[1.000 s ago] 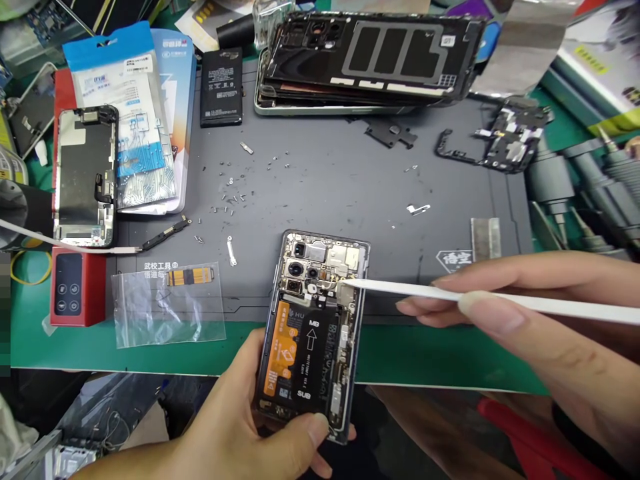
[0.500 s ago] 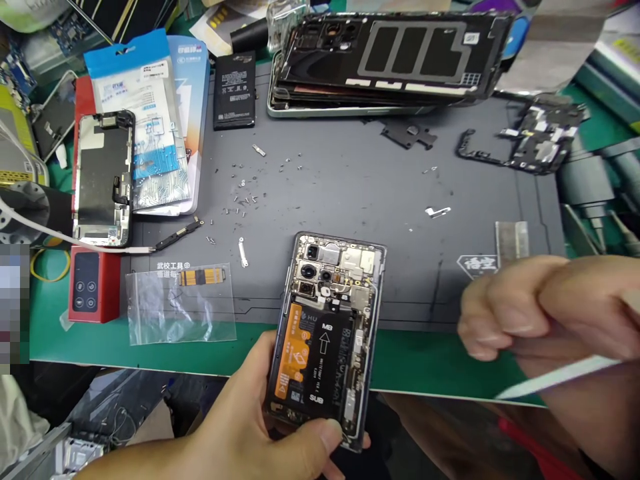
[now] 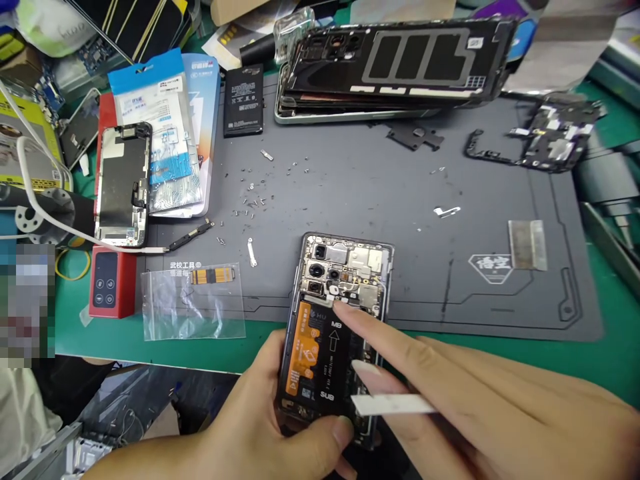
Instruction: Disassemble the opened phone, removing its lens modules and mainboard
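Observation:
An opened smartphone tilts over the mat's front edge, its circuit board and cameras showing at the top and a black battery with an orange label below. My left hand is closed around its lower end, thumb on the bottom right corner. My right hand reaches over the phone's right side, its index fingertip at the lower edge of the board, just above the battery. A white flat pry stick sticks out leftward from the same hand, over the battery's lower right; the curled fingers hide its other end.
Tiny screws and metal brackets lie loose on the grey mat. A stack of phone parts stands at the back. Left are a red box, a clear bag and a screen; a frame part lies right.
My right hand has come in from the right with the pry stick, and its index finger now reaches the phone. My left hand still holds the phone; the view has shifted slightly.

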A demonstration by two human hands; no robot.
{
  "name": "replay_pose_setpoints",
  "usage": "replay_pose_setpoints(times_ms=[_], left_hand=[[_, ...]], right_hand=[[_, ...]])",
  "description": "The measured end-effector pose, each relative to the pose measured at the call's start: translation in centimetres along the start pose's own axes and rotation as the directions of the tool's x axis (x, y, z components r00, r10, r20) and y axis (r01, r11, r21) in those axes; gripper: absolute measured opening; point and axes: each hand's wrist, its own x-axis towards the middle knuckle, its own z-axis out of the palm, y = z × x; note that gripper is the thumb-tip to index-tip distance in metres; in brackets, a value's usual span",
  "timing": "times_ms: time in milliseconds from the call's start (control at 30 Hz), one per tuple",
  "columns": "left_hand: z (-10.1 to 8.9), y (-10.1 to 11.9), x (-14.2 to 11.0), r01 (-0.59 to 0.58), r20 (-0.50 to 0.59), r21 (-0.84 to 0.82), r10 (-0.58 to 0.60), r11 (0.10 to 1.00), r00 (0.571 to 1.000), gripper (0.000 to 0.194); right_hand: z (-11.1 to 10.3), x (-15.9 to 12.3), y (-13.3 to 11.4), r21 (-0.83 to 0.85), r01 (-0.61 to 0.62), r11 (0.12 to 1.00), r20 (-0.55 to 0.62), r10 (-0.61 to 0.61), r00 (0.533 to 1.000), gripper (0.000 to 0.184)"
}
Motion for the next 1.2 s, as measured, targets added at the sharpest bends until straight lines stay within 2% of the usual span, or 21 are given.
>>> replay_pose_setpoints(times_ms=[100, 233, 367, 567, 767, 933, 1067, 1200], left_hand=[[0.1, 0.0, 0.1, 0.004, 0.003, 0.009, -0.004, 1.000, 1.000, 0.066], [0.1, 0.4, 0.3, 0.017, 0.004, 0.021, -0.017, 1.000, 1.000, 0.071], [0.2, 0.6, 0.2, 0.012, 0.019, 0.016, -0.012, 1.000, 1.000, 0.071], [0.0, 0.1, -0.1, 0.015, 0.038, -0.021, -0.014, 1.000, 0.999, 0.068], [0.1, 0.7, 0.1, 0.065, 0.019, -0.013, -0.064, 0.998, 0.998, 0.070], [0.2, 1.0, 0.3, 0.087, 0.000, -0.027, -0.087, 0.996, 0.996, 0.071], [0.2, 1.1, 0.2, 0.089, 0.012, -0.027, -0.089, 0.996, 0.996, 0.072], [0.1, 1.0, 0.2, 0.064, 0.023, -0.022, -0.063, 0.998, 0.998, 0.069]], right_hand=[[0.4, 1.0, -0.9, -0.130, 0.159, 0.979, -0.050, -0.167, 0.985, 0.063], [0.5, 1.7, -1.1, -0.168, 0.221, 0.961, -0.041, -0.231, 0.972, 0.050], [0.7, 2.0, -1.0, -0.150, 0.255, 0.955, -0.008, -0.259, 0.966, 0.050], [0.2, 1.5, -0.4, -0.200, 0.232, 0.952, 0.015, -0.233, 0.972, 0.053], [-0.4, 0.8, 0.1, -0.280, 0.231, 0.932, 0.029, -0.233, 0.972, 0.062], [-0.2, 0.9, -0.1, -0.273, 0.220, 0.937, 0.023, -0.222, 0.975, 0.069], [0.0, 0.7, 0.1, -0.251, 0.208, 0.945, 0.011, -0.212, 0.977, 0.066], [-0.3, -0.6, 0.9, -0.221, 0.127, 0.967, -0.016, -0.134, 0.991, 0.053]])
